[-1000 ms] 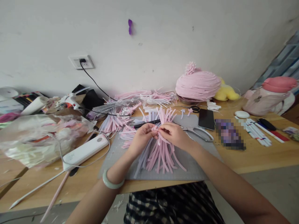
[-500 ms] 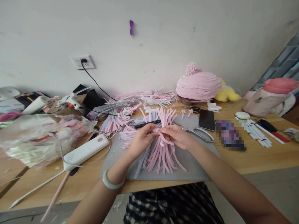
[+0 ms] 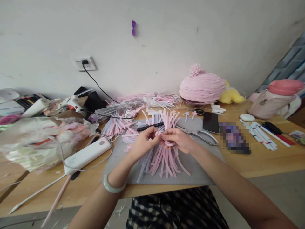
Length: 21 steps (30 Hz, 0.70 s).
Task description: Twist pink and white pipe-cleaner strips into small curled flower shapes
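Note:
My left hand [image 3: 143,142] and my right hand [image 3: 179,139] meet over a grey mat [image 3: 190,173] and pinch the middle of a bundle of pink pipe cleaners [image 3: 166,157]. One pink strand curls around the bundle between my fingertips. The bundle's ends fan out above and below my hands. A pale green bangle [image 3: 111,187] sits on my left wrist.
Scissors [image 3: 202,135] and a black phone [image 3: 210,122] lie right of my hands. A white power bank [image 3: 87,155] with a cable is at left, next to a plastic bag [image 3: 40,140]. A pink coiled dome [image 3: 202,86] and more pink strands [image 3: 143,100] sit by the wall.
My right hand has drawn the loose pink strand in closer to the bundle's middle. Both hands stay in the same spot over the mat.

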Motion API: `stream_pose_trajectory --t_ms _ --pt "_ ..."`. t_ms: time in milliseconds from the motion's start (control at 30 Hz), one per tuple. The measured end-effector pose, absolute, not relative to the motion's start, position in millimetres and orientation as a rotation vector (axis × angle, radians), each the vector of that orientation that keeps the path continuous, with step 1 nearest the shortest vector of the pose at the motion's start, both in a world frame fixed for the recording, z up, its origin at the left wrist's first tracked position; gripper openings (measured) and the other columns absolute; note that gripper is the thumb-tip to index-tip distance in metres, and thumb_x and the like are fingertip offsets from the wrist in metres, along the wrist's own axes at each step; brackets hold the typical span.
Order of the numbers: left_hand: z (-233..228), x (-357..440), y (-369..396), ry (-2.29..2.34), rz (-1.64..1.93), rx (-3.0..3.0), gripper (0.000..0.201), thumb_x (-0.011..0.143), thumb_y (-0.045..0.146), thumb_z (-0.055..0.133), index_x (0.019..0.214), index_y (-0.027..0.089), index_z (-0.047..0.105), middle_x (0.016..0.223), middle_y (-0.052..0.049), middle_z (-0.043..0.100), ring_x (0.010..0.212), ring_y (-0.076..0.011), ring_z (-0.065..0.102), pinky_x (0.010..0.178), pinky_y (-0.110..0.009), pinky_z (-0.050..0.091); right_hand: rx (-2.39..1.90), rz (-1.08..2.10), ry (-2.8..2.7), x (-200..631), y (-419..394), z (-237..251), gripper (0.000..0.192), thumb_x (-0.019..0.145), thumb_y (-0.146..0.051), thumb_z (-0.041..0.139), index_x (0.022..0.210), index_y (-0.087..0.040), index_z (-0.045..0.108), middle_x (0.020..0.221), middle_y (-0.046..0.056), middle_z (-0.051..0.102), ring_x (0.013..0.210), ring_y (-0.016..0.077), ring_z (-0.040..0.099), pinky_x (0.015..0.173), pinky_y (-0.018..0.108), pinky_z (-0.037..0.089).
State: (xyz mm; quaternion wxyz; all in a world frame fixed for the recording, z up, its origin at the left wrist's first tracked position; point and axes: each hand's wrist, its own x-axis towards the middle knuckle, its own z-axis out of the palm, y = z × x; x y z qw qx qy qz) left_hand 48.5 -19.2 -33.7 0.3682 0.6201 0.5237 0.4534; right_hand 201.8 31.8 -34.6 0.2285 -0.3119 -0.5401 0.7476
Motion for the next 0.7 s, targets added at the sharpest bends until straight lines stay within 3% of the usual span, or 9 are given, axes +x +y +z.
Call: stream_pose_trajectory --t_ms 267,467,567,700 --pt "-29 47 -18 1.399 1.053 1.574 0.011 0.071 0.022 0.055 0.062 0.015 0.053 0.056 0.004 0.045 0.054 -0.0087 0.038 0.052 -0.021 0.028 -0.804 1.503 -1.955 201 32 -44 0.020 0.071 -0.029 0.058 0.061 -0.017 0.047 0.051 -0.007 0.043 0.043 0.0056 0.038 0.042 0.019 0.028" --pt "-33 47 -14 1.121 1.168 1.028 0.014 0.067 0.025 0.063 0.065 0.013 0.056 0.057 0.003 0.052 0.053 -0.0063 0.046 0.055 -0.019 0.036 -0.718 0.933 -2.168 205 30 -42 0.013 0.077 -0.022 0.051 0.065 -0.018 0.050 0.055 -0.005 0.043 0.052 0.0081 0.039 0.051 0.021 0.029" --pt "-36 47 -13 1.014 1.206 0.868 0.019 0.064 0.026 0.069 0.069 0.012 0.056 0.061 0.003 0.055 0.055 -0.0062 0.052 0.059 -0.019 0.041 -0.754 0.962 -2.111 204 33 -45 0.011 0.078 -0.023 0.050 0.068 -0.018 0.050 0.058 -0.004 0.046 0.054 0.0088 0.042 0.053 0.021 0.031" --pt "-39 48 -12 1.023 1.283 0.909 0.026 0.060 0.027 0.072 0.071 0.013 0.054 0.063 0.004 0.058 0.056 -0.0067 0.057 0.060 -0.019 0.044 -0.819 1.328 -1.940 202 39 -47 0.019 0.079 -0.034 0.049 0.071 -0.017 0.053 0.054 -0.005 0.041 0.045 0.0069 0.037 0.046 0.020 0.029"
